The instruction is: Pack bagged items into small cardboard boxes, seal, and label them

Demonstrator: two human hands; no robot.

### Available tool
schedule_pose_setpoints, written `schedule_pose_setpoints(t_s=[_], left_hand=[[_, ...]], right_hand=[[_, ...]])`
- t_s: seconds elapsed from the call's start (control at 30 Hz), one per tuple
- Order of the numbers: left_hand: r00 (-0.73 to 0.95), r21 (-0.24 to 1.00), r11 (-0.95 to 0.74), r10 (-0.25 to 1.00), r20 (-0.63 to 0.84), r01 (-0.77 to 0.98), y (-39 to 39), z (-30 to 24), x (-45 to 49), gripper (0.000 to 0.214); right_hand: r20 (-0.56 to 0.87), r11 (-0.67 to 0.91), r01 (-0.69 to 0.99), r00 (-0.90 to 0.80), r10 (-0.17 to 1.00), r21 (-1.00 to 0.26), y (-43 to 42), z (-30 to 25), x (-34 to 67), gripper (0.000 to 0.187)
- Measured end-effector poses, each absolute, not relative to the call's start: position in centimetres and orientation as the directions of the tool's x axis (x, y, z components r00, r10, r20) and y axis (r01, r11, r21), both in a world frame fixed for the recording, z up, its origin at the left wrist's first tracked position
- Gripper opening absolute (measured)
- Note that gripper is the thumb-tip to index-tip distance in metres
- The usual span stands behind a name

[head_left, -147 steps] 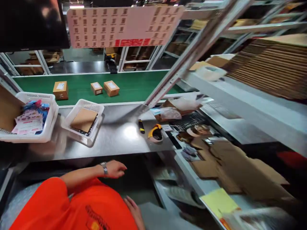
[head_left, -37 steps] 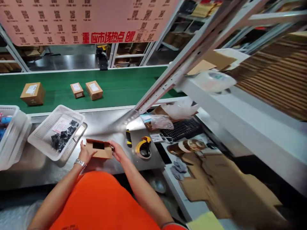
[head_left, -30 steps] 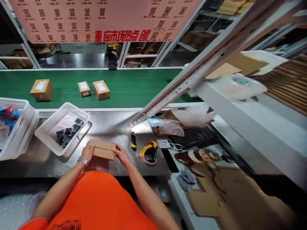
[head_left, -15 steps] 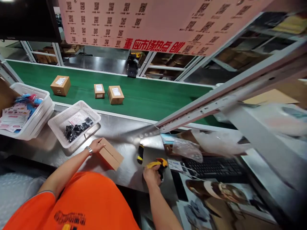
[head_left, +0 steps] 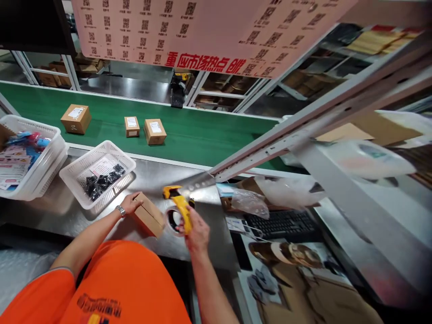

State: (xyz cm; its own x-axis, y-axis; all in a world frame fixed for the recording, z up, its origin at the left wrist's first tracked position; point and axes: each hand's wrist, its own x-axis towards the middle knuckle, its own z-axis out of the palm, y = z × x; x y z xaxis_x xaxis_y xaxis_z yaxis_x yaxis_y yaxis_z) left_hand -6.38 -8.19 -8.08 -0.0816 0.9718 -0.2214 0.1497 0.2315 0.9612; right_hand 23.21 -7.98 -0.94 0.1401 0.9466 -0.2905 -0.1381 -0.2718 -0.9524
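Note:
My left hand [head_left: 131, 204] grips the far left end of a brown cardboard box [head_left: 147, 214], which lies tilted toward me on the steel worktable [head_left: 155, 173]. The lid flaps of the box meet along a seam. In my right hand [head_left: 198, 231] is a yellow tape dispenser [head_left: 184, 212] with a clear roll on it, its head raised just right of the box. My fingers wrap round its handle. Behind the dispenser, a black-and-yellow utility knife [head_left: 191, 202] lies mostly hidden.
A white basket [head_left: 72, 173] of small black packets stands beyond my left hand. Stacked white baskets [head_left: 40, 180] hold leaflets and coloured packets. Three labelled parcels sit on the green conveyor [head_left: 202, 135]. A metal post [head_left: 249, 153] slants across the right, beside a keyboard [head_left: 283, 229].
My right hand has lifted the tape dispenser off the table's right side and brought it left, close to the box. My left hand stays on the box. The view has shifted slightly.

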Motion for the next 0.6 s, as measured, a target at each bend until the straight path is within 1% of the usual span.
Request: schedule_pose_setpoints(t_s=[0.13, 0.2, 0.3, 0.37, 0.43, 0.5, 0.53, 0.6], left_hand=[[-0.070, 0.968, 0.209, 0.977, -0.201, 0.140, -7.8, -8.0, -6.3, 0.053], [-0.083, 0.966, 0.215, 0.975, -0.205, 0.142, -7.7, -7.9, -6.2, 0.053], [-0.092, 0.966, 0.221, 0.973, -0.209, 0.136, -7.7, -7.1, -6.1, 0.050], [-0.153, 0.953, 0.254, 0.961, -0.230, 0.165, -7.8, -6.3, -6.2, 0.042], [-0.279, 0.927, 0.311, 0.928, -0.248, 0.208, -8.1, -5.3, -6.5, 0.038], [-0.389, 0.908, 0.355, 0.886, -0.251, 0.222, -8.3, -4.2, -6.7, 0.040], [-0.407, 0.905, 0.368, 0.876, -0.260, 0.214, -8.3, -3.7, -6.7, 0.042], [-0.360, 0.897, 0.411, 0.871, -0.334, 0.163, -8.3, -2.9, -6.6, 0.055]], right_hand=[[-0.269, -0.268, 0.017, -0.014, 0.963, -0.963, -8.4, -1.0, 17.3, 0.085], [-0.261, -0.260, 0.051, -0.033, 0.965, -0.964, -8.4, -1.5, 16.7, 0.088], [-0.255, -0.253, 0.053, -0.040, 0.966, -0.966, -8.4, -2.0, 17.4, 0.089], [-0.249, -0.247, 0.042, -0.046, 0.967, -0.968, -8.5, -2.3, 18.0, 0.088], [-0.244, -0.243, 0.021, -0.050, 0.969, -0.970, -8.6, -2.6, 18.2, 0.086], [-0.233, -0.233, 0.008, -0.052, 0.971, -0.972, -8.7, -3.0, 18.2, 0.084], [-0.227, -0.227, 0.009, -0.056, 0.972, -0.974, -8.7, -3.1, 18.2, 0.082], [-0.212, -0.211, 0.021, -0.077, 0.974, -0.977, -8.7, -3.5, 18.4, 0.079]])
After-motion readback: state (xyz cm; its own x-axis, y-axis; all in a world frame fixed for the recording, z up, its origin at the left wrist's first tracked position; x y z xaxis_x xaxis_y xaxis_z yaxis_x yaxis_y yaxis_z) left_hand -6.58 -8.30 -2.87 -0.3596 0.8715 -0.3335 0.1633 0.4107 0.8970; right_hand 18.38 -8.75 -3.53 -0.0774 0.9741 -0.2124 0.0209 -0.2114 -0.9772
